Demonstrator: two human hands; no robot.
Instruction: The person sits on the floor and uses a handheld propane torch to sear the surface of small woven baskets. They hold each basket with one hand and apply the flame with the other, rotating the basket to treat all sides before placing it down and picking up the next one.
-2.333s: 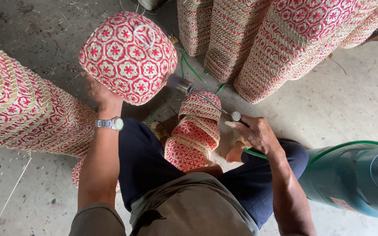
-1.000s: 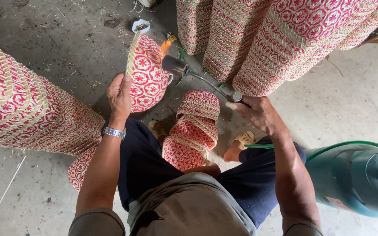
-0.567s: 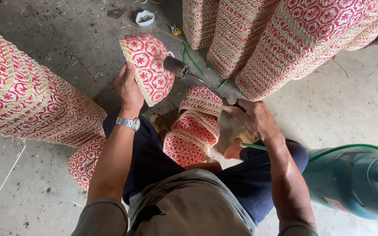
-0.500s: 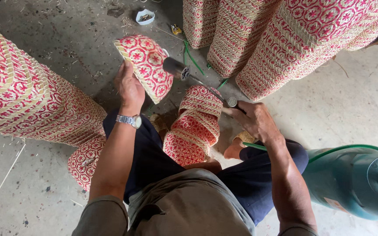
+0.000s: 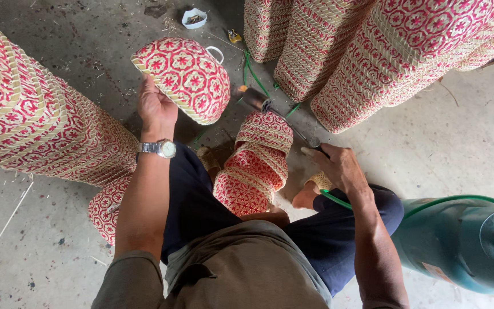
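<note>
since earlier, left hand [image 5: 156, 107] tilts woven basket [image 5: 183, 77] flatter, clamped on its rim; light, stiff; right hand [image 5: 338, 166] grips torch [image 5: 281, 117].

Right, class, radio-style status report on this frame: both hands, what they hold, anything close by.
Left hand grips woven basket, held up. Right hand holds torch wand, nozzle over nested baskets. Green gas cylinder at right.

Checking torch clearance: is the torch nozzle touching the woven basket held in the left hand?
Apart. The head view shows bare floor between the torch nozzle and the woven basket held up by the left hand.
</note>
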